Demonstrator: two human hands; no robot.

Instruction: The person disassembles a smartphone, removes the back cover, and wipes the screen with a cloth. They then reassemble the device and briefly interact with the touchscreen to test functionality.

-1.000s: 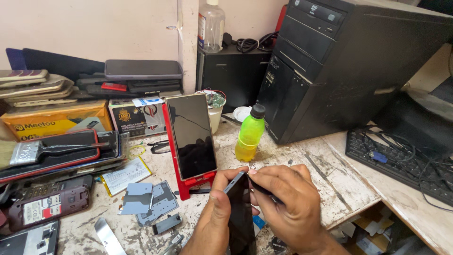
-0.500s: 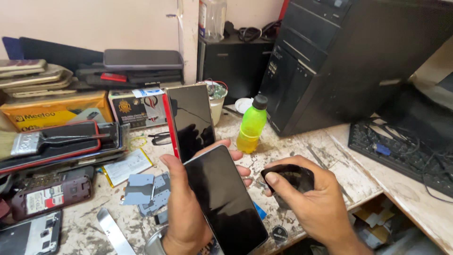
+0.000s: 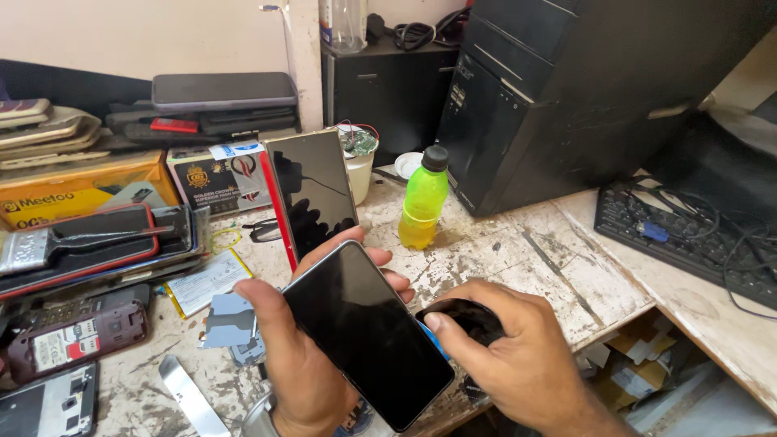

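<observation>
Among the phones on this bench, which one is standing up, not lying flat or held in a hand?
The black-screened phone with the red edge, propped upright beside the green bottle; the others lie flat or sit in the left hand.

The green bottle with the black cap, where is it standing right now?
In the head view the green bottle stands upright on the worn table, right of the propped-up dark phone and just left of the black computer tower, beyond both hands.

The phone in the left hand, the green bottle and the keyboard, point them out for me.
phone (image 3: 364,332), head view, middle of its dark screen.
green bottle (image 3: 422,202), head view, middle of its body.
keyboard (image 3: 688,243), head view, its keys.
</observation>
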